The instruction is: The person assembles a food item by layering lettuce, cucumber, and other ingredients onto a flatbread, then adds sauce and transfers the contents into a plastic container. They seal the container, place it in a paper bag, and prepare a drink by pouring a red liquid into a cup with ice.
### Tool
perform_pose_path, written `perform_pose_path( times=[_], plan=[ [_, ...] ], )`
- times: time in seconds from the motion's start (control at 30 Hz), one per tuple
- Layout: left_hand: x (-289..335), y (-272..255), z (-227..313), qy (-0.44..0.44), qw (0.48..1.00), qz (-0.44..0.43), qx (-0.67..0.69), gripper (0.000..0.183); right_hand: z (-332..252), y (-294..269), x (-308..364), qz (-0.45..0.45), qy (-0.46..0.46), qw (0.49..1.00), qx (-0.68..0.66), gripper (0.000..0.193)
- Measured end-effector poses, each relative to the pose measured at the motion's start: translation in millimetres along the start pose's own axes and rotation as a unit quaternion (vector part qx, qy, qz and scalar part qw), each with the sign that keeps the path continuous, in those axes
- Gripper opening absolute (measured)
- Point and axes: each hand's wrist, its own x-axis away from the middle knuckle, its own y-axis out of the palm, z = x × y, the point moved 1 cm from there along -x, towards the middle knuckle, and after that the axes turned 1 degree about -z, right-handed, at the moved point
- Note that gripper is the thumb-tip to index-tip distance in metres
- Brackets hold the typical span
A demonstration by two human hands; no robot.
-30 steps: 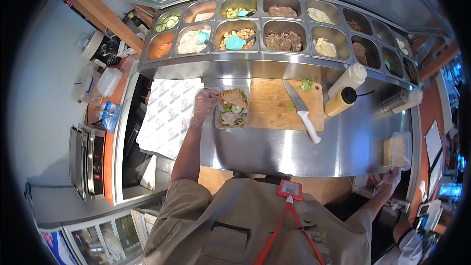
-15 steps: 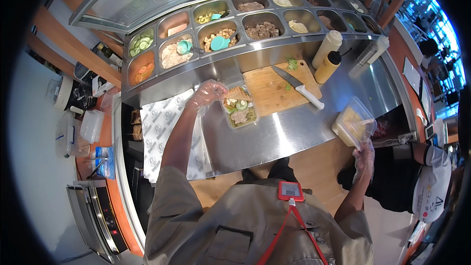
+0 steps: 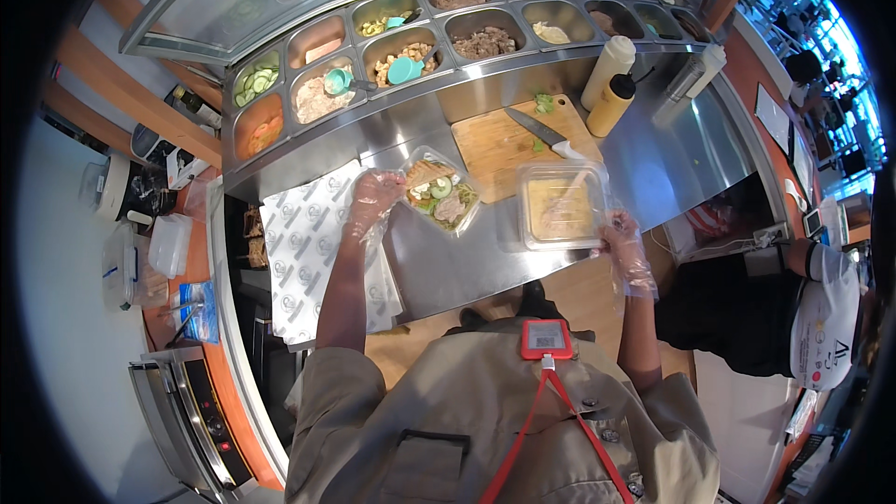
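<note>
Both my hands wear clear plastic gloves. My left hand [image 3: 375,198] is closed on the left edge of a small clear salad container [image 3: 442,194] on the steel counter, which holds greens, cucumber slices, a scoop of pale spread and grilled bread. My right hand [image 3: 625,241] grips the right side of a clear plastic tub [image 3: 558,209] with yellowish, creamy contents, near the front of the counter. A wooden cutting board [image 3: 481,145] lies behind both, carrying a white-handled knife [image 3: 541,133] and a bit of green leaf [image 3: 543,104].
Metal food pans [image 3: 485,40] line the far side under a raised glass cover. Squeeze bottles [image 3: 611,105] stand right of the board. Patterned wrapping paper [image 3: 303,257] lies at the left. Another person in black and white [image 3: 826,317] is close at the right.
My right hand has brought the tub leftward, from beyond the counter's front right to beside the board. The salad container has turned and shifted slightly left in my left hand.
</note>
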Motion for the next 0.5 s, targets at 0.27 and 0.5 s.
perform_pose_path(
  times=[0.27,0.5],
  plan=[
    [73,45,67,0.125,0.967,0.204,-0.092,0.023,-60,24,-6,0.143,-0.248,0.902,0.324,0.015],
    [107,175,129,-0.094,0.913,0.035,0.395,0.073,-122,47,23,-0.158,-0.088,0.98,-0.089,0.012]
  ],
)
